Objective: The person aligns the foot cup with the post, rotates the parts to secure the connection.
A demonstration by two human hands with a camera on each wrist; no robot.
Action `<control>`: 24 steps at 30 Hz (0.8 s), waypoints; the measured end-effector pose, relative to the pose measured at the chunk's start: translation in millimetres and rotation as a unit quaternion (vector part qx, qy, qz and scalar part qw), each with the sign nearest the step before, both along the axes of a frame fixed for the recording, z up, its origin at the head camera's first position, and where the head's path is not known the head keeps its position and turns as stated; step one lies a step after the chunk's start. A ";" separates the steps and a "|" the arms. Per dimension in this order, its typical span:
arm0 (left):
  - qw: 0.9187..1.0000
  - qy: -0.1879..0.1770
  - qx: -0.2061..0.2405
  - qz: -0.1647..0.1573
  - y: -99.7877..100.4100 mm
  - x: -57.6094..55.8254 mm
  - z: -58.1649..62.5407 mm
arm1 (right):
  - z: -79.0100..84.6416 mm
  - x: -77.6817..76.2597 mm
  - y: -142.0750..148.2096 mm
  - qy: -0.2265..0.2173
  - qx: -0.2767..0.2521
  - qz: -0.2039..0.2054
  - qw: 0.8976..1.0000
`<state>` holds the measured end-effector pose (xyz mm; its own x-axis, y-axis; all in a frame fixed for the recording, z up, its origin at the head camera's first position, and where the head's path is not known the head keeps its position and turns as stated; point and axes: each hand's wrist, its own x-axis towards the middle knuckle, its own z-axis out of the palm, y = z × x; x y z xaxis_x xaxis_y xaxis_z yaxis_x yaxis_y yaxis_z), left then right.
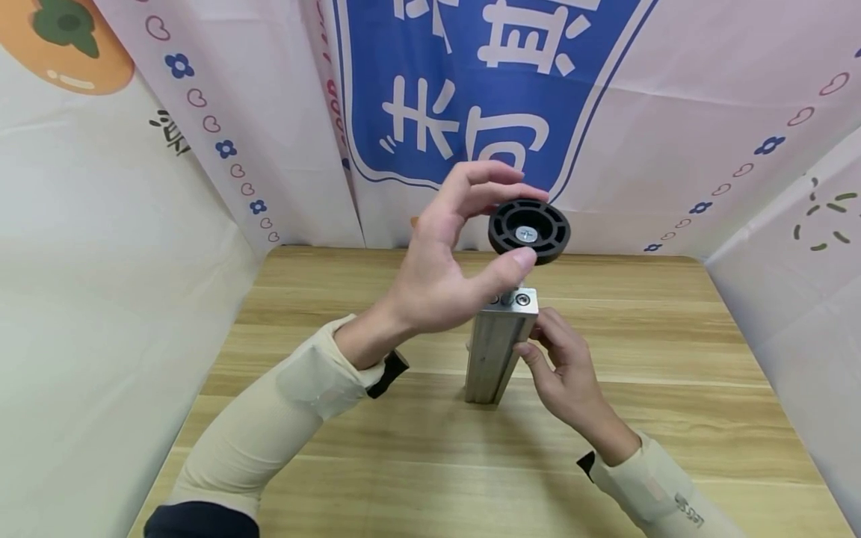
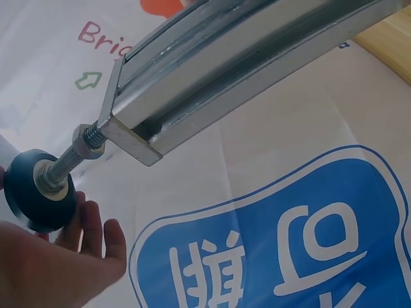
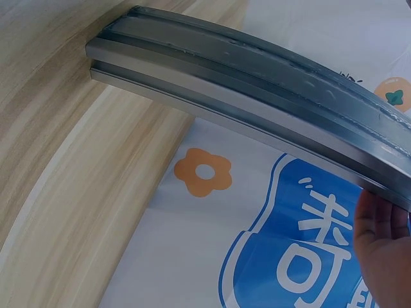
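The black round foot (image 1: 531,217) sits above the far middle of the wooden table (image 1: 403,471), at the top of an upright metal profile (image 1: 495,347) whose lower end rests on the boards. A cross-slot screw head (image 1: 526,235) shows in the middle of its ribbed face. The left hand (image 1: 447,273) grips the foot by its rim, thumb on the near edge and fingers round the far side. The left wrist view shows a threaded rod (image 2: 63,167) running from the foot to the profile's end plate (image 2: 131,141), with a hex nut (image 2: 88,142) around it near the plate and some bare thread between the two. The right hand (image 1: 565,366) holds the profile by its right side near the top, thumb against the edge and fingers curled behind. Pale sleeves (image 1: 255,430) cover both forearms. A white sheet with a blue panel (image 1: 430,75) hangs beyond the table's far edge.
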<state>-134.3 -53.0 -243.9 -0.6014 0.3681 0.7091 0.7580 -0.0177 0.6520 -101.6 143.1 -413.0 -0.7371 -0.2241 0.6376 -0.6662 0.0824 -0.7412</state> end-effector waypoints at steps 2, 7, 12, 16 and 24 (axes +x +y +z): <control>1.000 -0.010 -0.006 -0.019 0.0 -0.2 -0.2 | 0.7 0.5 -0.3 -0.002 0.000 -0.001 1.000; 0.998 -0.039 -0.023 -0.051 0.1 0.9 -0.9 | 2.1 0.8 -1.0 -0.002 -0.002 -0.003 1.000; 0.998 -0.043 -0.023 -0.034 0.2 2.2 -0.8 | 1.8 0.4 -1.3 -0.001 -0.003 -0.001 1.000; 1.000 -0.021 -0.016 0.012 1.1 2.0 0.6 | 0.4 0.0 -0.6 0.005 -0.003 0.001 1.000; 0.996 0.009 -0.022 0.084 4.8 1.6 3.5 | -0.4 -0.1 0.8 0.009 0.001 0.001 1.000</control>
<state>-132.7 -48.2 -240.4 -0.6451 0.2945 0.7051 0.7590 0.1397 0.6360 -101.7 144.0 -413.4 -0.7254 -0.2269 0.6499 -0.6792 0.0819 -0.7294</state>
